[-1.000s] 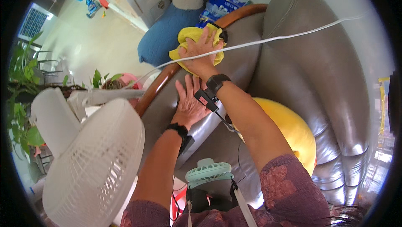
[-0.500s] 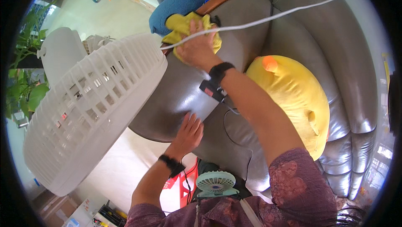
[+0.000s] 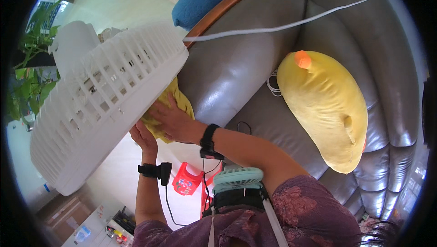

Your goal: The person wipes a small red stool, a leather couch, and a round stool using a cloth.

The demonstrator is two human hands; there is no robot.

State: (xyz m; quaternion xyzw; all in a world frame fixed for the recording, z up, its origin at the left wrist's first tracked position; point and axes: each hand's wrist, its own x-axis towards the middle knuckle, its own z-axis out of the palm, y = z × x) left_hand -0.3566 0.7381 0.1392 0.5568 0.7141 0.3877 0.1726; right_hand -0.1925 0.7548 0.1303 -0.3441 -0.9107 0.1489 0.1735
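A yellow cloth [image 3: 184,105] lies bunched at the front left end of a grey leather sofa's armrest [image 3: 218,78]. My right hand [image 3: 175,121] presses on the cloth and has hold of it, fingers spread over its folds. Close beside it, my left hand [image 3: 145,137] is raised at the cloth's near left edge, fingers stretched out and partly behind the rim of a white fan [image 3: 109,96]. Whether the left fingers touch the cloth I cannot tell. Both wrists wear black bands with small devices.
The fan's white cord [image 3: 282,27] stretches across above the sofa. A yellow plush cushion [image 3: 323,105] lies on the seat. Below are a red stool [image 3: 186,181] and a small green fan [image 3: 236,178] at my chest. A blue cushion [image 3: 200,5] stands beyond the armrest.
My right hand has drawn the yellow cloth from the armrest's far part toward me and left. My left hand has left the armrest's near surface and moved left, up to the fan's rim.
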